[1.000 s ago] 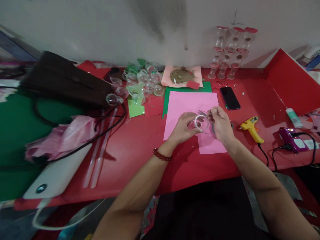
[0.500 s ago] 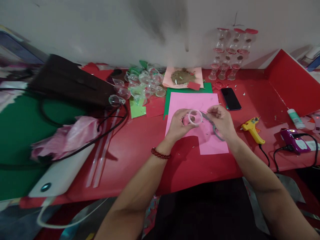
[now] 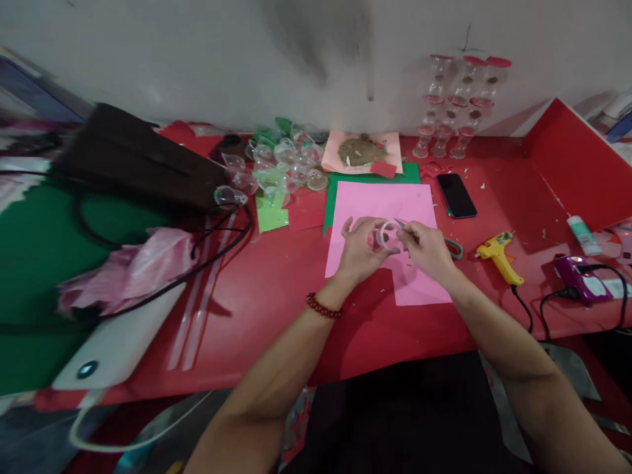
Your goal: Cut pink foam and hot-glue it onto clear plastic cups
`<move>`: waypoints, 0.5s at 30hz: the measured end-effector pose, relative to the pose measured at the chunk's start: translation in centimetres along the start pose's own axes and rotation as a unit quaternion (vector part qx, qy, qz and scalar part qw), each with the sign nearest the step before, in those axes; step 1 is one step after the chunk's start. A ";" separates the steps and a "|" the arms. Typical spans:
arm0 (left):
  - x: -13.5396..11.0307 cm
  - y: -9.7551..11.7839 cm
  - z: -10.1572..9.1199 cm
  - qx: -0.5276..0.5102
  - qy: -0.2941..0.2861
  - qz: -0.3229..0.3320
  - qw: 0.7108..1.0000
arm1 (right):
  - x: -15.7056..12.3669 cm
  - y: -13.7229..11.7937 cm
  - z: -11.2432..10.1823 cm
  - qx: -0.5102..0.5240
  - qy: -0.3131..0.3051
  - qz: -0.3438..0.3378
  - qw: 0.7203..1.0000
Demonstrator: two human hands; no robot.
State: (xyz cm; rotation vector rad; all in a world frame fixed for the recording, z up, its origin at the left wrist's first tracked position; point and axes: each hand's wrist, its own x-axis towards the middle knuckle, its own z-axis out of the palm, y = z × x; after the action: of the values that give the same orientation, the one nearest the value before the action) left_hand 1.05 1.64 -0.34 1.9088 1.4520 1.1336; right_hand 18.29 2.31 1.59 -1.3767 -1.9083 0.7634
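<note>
My left hand [image 3: 359,249] grips a small roll of clear tape [image 3: 388,234] above a pink paper sheet [image 3: 382,209] on the red table [image 3: 276,296]. A red bead bracelet sits on that wrist. My right hand [image 3: 427,249] meets the roll from the right, fingers pinched at its rim; what they pinch is too small to name. Green-handled scissors [image 3: 453,247] lie on the table just right of my right hand, partly hidden by it.
A black phone [image 3: 457,195], a yellow glue gun [image 3: 496,253] and a purple device [image 3: 577,275] with cables lie right. Clear plastic cups [image 3: 284,164] and stacked cups [image 3: 451,112] stand at the back. A dark bag [image 3: 133,161], pink plastic [image 3: 128,270] and a white box [image 3: 111,345] sit left.
The scissors that were in my right hand now lie on the table. My right hand has moved left to the tape roll, and both hands have closed together on it.
</note>
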 end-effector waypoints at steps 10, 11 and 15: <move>0.1 0.1 -0.1 -0.010 -0.027 -0.004 1.000 | 0.1 0.6 0.0 -0.218 0.011 -0.037 0.975; 0.1 0.1 -0.2 -0.017 -0.033 -0.005 0.999 | 0.2 0.6 -0.4 -0.212 -0.001 -0.040 0.977; 0.2 0.1 -0.6 -0.077 -0.060 0.009 0.995 | 0.6 0.5 -1.8 -0.178 -0.042 -0.051 0.982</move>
State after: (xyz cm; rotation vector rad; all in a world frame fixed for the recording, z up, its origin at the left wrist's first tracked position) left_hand 0.61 1.71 0.16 1.8534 1.2490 1.0851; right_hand 19.87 3.14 2.41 -1.4580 -2.2434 0.4482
